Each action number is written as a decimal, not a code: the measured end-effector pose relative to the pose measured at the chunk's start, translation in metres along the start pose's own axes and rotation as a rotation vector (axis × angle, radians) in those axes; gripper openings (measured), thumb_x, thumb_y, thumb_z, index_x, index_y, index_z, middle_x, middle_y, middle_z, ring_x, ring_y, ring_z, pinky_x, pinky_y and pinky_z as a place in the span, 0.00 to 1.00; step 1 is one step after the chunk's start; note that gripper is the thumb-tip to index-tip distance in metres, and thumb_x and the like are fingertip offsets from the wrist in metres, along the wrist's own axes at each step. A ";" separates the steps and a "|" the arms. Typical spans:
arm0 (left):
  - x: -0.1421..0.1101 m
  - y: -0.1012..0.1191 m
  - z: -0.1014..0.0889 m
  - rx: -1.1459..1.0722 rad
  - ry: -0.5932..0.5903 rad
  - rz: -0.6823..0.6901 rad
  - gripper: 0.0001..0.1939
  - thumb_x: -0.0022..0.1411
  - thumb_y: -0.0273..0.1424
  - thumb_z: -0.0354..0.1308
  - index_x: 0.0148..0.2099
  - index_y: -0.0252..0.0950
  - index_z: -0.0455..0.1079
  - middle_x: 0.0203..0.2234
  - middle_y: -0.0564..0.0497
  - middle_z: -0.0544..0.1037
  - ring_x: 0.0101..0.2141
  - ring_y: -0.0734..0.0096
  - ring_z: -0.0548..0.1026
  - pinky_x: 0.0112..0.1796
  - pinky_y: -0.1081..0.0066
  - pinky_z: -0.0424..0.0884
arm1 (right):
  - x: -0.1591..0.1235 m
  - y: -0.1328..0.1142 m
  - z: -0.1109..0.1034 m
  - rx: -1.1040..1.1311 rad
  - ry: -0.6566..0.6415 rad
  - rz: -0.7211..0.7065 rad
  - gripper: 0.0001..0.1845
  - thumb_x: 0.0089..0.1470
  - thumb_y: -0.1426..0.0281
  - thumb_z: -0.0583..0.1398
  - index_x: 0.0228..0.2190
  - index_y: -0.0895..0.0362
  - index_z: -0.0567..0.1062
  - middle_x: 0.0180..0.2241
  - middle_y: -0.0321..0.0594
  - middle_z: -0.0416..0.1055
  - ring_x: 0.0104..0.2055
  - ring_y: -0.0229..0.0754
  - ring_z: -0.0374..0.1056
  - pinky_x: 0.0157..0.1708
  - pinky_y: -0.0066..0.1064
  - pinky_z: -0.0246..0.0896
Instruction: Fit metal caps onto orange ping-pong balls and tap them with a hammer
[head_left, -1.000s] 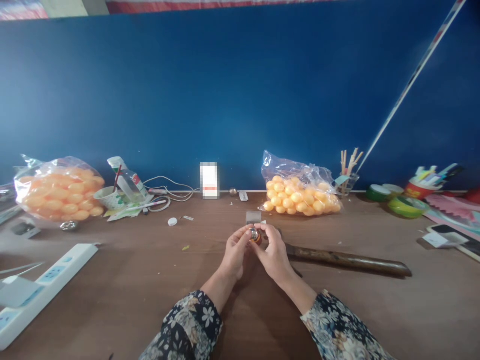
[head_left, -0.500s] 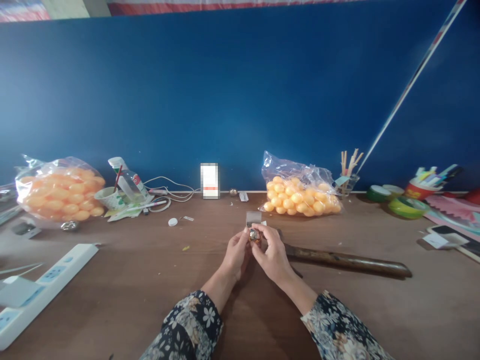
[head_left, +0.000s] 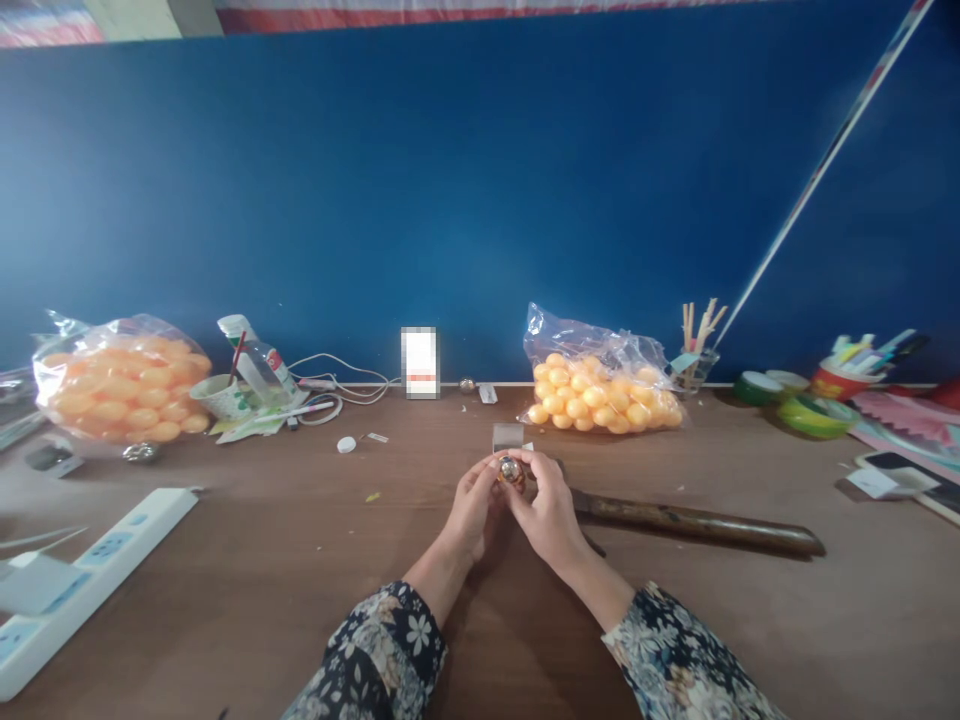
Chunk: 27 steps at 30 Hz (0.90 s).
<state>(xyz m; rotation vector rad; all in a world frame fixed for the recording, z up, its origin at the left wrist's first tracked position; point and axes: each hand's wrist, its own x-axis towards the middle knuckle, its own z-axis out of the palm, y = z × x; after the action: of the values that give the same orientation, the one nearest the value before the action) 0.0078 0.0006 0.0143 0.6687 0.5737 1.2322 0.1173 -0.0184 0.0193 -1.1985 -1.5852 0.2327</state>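
Observation:
Between the fingertips of both hands is a small shiny metal ball (head_left: 511, 469), held just above the table near the middle of the view. My left hand (head_left: 474, 505) pinches it from the left, with the fingers closed. From the right, my right hand (head_left: 546, 505) closes thumb and fingers on it, hiding part of its surface. Just beyond the fingertips stands a small grey metal piece (head_left: 508, 436). A tool with a dark wooden handle (head_left: 697, 522) lies to the right of my right hand; its head is partly hidden behind that hand.
A bag of orange balls (head_left: 600, 392) lies behind on the right, another bag (head_left: 124, 385) at the left. A white power strip (head_left: 101, 580) is at front left. Tape rolls (head_left: 817, 415), a pen cup (head_left: 847, 378) and a phone (head_left: 941, 490) are at right.
The shiny ball has turned or shifted slightly right between my fingertips and shows a little more. Both hands stay in nearly the same place.

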 end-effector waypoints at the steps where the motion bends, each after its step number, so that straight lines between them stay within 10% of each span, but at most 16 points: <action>1: 0.000 0.000 0.000 -0.005 -0.007 -0.008 0.15 0.55 0.36 0.63 0.41 0.30 0.74 0.32 0.45 0.79 0.31 0.70 0.76 0.37 0.72 0.71 | 0.000 0.000 0.000 0.000 0.000 -0.006 0.15 0.51 0.72 0.59 0.43 0.53 0.71 0.41 0.44 0.73 0.43 0.48 0.68 0.44 0.42 0.65; 27: 0.000 0.001 0.002 -0.029 -0.007 -0.046 0.12 0.54 0.33 0.63 0.39 0.30 0.74 0.30 0.46 0.78 0.31 0.69 0.76 0.38 0.70 0.72 | -0.003 0.006 0.004 -0.005 -0.045 -0.014 0.20 0.49 0.75 0.58 0.46 0.56 0.69 0.44 0.46 0.72 0.46 0.48 0.66 0.46 0.42 0.65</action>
<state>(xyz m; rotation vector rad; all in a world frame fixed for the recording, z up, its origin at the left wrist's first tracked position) 0.0083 0.0006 0.0160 0.6319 0.5622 1.1924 0.1170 -0.0163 0.0117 -1.1932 -1.6337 0.2478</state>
